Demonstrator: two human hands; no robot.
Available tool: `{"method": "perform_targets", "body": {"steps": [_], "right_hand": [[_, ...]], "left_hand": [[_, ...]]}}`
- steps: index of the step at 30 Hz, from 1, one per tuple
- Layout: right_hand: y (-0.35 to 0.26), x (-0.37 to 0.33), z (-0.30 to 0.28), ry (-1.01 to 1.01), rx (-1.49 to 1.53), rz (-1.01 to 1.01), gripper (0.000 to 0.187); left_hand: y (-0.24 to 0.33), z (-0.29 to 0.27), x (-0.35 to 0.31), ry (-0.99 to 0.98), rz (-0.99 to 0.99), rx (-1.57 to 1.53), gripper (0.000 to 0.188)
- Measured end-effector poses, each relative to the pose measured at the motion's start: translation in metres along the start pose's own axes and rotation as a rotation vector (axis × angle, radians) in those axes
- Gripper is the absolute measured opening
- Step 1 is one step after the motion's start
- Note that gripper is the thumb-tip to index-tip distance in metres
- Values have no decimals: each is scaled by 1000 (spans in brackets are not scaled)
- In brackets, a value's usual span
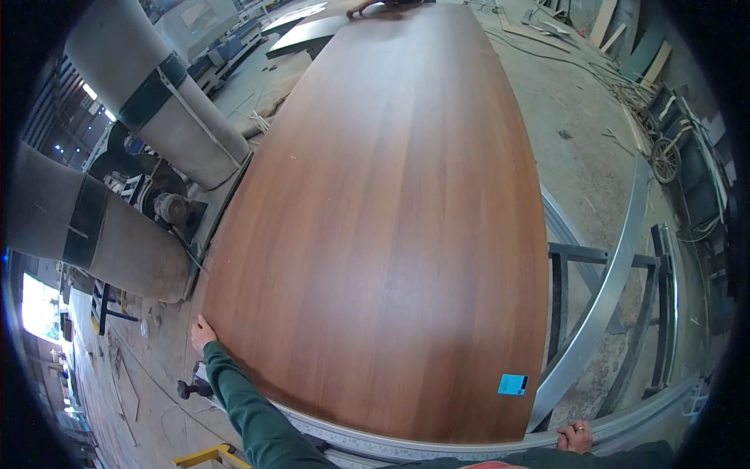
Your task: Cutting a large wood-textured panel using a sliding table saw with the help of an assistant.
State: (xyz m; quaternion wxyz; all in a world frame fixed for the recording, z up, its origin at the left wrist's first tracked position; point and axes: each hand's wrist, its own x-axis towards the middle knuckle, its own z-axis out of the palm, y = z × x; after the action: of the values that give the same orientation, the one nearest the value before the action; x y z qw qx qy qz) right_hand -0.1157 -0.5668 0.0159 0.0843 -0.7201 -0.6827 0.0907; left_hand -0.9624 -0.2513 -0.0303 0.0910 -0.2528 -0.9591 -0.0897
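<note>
A long wood-grain board [375, 219] lies flat in front of me, reaching to the far end of the view. My left hand [204, 334] is closed on its near left edge, with part of the fingers hidden. My right hand [576, 438] is curled over the metal rail [625, 426] just right of the board's near right corner, and a ring shows on one finger. Near that corner a small blue label [512, 384] sticks to the board. Along the board's near edge runs a metal strip with scale markings [375, 442].
At the far end another person's hand [361, 8] touches the board. Two big dust-collector bags [101, 227] and a motor [171, 208] stand on the left. Right of the board is a grey metal frame [601, 255]; a black knob [186, 389] juts out below my left hand.
</note>
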Motion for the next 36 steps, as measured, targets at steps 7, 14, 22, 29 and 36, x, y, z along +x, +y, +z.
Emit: {"method": "perform_targets", "body": {"steps": [7,14,22,29,36], "right_hand": [[-4,-3,-4,-29,13,-14,15],[-9,0,-8,-70,34,6,14],[-6,-5,-5,-46,9,-24,13],[-10,-7,-6,-28,19,-40,13],[-16,-3,-13,-33,-1,-44,12]], "left_hand": [[5,-5,-5,-6,-3,-19,56],[-9,-1,3,15,-4,-11,55],[-8,0,1,26,-3,-6,55],[-9,-2,3,2,3,11,55],[-6,-12,0,-10,0,14,55]]}}
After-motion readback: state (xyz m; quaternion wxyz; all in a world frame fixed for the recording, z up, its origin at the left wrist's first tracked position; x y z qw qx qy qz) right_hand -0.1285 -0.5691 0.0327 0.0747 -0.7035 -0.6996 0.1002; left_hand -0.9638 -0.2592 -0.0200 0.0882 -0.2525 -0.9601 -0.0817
